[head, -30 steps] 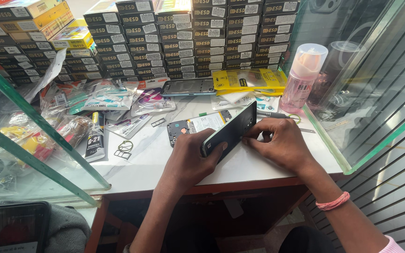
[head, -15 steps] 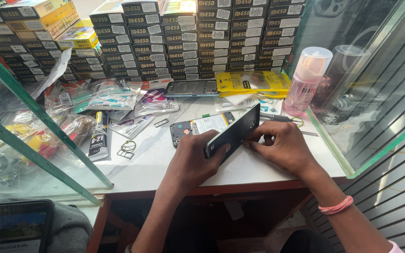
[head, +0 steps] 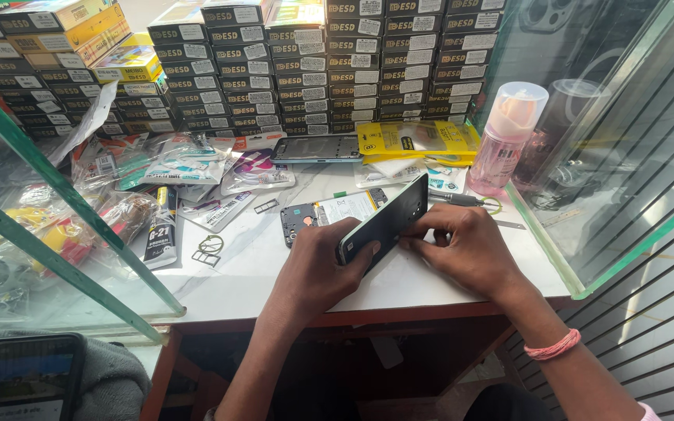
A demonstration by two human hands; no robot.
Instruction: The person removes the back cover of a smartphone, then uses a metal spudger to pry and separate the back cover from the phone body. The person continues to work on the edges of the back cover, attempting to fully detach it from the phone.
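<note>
Both hands are clamped on a dark, flat rectangular phone panel [head: 384, 222], tilted up on its long edge above the white surface [head: 251, 273]. The left hand [head: 323, 265] grips its lower end, fingers curled round the near corner. The right hand [head: 466, 245] pinches the upper end, fingertips pressed to the far edge; whether a small tool sits between those fingers is hard to tell from here. Just behind the panel lies an opened phone body with exposed boards and a pale battery [head: 329, 213], flat on the surface. Near it to the left rest a small metal clip frame [head: 209, 249] and a black glue tube [head: 161, 230]. A pink plastic spray bottle [head: 507, 140] stands to the right, beside a yellow flat packet [head: 419, 140]. Stacked dark labelled boxes [head: 337, 66] line the back.
</note>
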